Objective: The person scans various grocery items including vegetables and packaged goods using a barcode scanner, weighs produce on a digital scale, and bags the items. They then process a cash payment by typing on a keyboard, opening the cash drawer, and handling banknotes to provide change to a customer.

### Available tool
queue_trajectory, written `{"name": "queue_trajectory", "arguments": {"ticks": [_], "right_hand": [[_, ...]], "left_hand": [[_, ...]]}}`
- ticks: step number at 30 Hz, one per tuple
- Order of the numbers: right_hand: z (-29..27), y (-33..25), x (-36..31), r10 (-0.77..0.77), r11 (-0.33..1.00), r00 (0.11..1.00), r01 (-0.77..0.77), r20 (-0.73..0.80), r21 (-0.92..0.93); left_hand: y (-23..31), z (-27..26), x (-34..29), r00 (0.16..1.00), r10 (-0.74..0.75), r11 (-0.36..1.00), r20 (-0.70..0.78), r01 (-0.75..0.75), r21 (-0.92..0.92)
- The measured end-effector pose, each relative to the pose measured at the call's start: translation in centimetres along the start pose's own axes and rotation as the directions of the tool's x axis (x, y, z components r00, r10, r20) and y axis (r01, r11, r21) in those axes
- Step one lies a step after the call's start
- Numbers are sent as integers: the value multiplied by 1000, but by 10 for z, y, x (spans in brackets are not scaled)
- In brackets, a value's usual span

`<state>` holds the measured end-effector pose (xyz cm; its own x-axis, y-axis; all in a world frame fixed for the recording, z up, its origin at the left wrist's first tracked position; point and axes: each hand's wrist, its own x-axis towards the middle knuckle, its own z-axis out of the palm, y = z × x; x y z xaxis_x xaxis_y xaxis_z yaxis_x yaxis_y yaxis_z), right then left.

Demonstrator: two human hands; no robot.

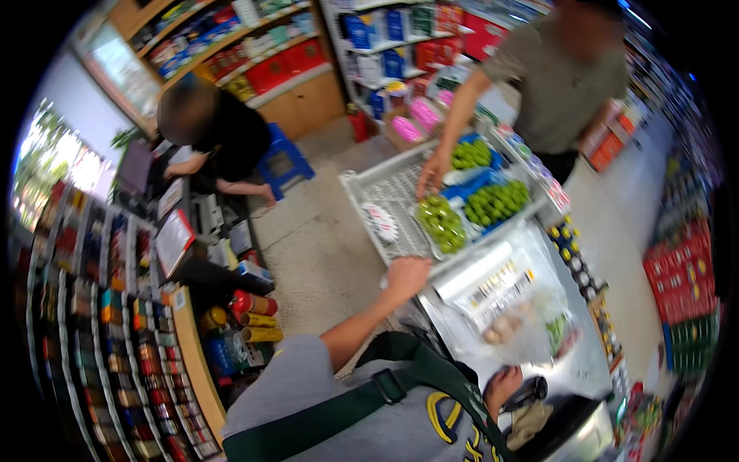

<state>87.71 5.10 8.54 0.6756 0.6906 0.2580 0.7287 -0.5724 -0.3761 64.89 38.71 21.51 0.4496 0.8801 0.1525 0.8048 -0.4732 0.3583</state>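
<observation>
My left hand [408, 277] is closed over the near rim of a pale grey plastic crate [369, 245]. Inside the crate lie loose bunches of green grapes [493, 203] on blue wrapping, and a clear-wrapped pack of green grapes [442, 225]. A white tag with red marks [379, 222] is on its left side. Low on the metal counter, my right hand [503, 385] is beside a dark object [530, 393]; its fingers are too blurred to read. Between my hands are clear plastic bags [500, 285], one with round, pale brown produce [504, 325].
Across the crate a standing person [566, 92] reaches one hand [435, 171] into it. Another person [223, 131] sits at the left near a blue stool [285, 159]. Small bottles [577, 262] line the counter's right edge. A packed display rack [115, 331] stands left.
</observation>
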Motion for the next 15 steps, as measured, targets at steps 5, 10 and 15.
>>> {"name": "queue_trajectory", "arguments": {"ticks": [5, 10, 15], "right_hand": [[3, 1, 3, -23, 999, 1000, 23, 6, 36], [0, 1, 1, -16, 999, 1000, 16, -10, 32], [-4, -5, 2, -8, 999, 1000, 7, 13, 39]], "left_hand": [[-3, -5, -1, 995, 71, 997, -63, -73, -20], [2, -8, 0, 998, 50, 997, -49, -53, -52], [-17, 3, 6, 988, -44, 972, 145, 76, -221]]}}
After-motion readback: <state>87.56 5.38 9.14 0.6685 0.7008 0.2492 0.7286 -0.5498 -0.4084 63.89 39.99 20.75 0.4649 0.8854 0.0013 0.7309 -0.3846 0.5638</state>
